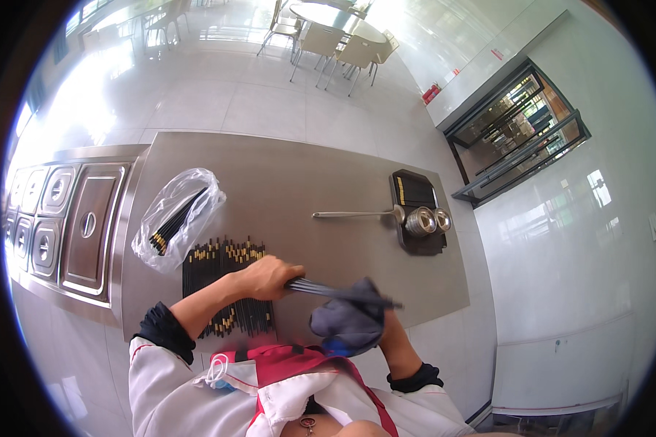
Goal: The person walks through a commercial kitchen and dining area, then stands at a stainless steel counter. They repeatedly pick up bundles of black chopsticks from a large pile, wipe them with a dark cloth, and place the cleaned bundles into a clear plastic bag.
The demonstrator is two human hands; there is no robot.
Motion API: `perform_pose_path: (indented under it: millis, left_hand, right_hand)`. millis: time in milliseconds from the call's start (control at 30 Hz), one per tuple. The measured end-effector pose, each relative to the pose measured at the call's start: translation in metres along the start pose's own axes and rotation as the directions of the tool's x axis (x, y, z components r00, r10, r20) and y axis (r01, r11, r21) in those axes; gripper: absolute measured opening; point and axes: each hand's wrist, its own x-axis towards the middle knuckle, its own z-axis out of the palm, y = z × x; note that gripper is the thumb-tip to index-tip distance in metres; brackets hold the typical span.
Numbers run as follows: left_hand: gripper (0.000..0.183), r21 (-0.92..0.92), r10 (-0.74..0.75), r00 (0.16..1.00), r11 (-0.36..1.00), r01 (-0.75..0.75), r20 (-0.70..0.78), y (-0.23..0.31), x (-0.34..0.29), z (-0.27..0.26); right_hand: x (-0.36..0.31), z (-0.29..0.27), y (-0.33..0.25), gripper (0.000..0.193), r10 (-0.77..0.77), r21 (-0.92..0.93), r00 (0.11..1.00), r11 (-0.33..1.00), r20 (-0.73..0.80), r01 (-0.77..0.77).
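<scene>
My left hand is closed round one end of a small bundle of black chopsticks, held level above the steel table. The other end passes through a dark grey cloth and pokes out beyond it, blurred. My right hand grips the cloth against the bundle; its fingers are mostly hidden. Below my left forearm, rows of black chopsticks with gold bands lie on the table. Left of them, a clear plastic bag holds more such chopsticks.
The steel table bears, at its right, a black tray with metal bowls and a long-handled ladle. Lidded steel food pans adjoin on the left. Chairs stand beyond; a glass door is at the right.
</scene>
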Motion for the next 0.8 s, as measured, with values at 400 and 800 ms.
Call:
perform_pose_path:
  millis: [400, 800]
  left_hand:
    - [0.055, -0.955, -0.020, 0.975, -0.205, 0.214, 0.223, 0.057, -0.021, 0.039]
    - [0.029, -0.951, -0.056, 0.961, -0.166, 0.259, 0.272, 0.090, -0.023, 0.034]
  right_hand:
    - [0.017, 0.016, -0.052, 0.045, 0.060, 0.740, 0.997, 0.669, 0.040, -0.070]
    - [0.017, 0.084, -0.051, 0.014, -0.122, 0.172, 0.950, 0.969, -0.286, 0.176]
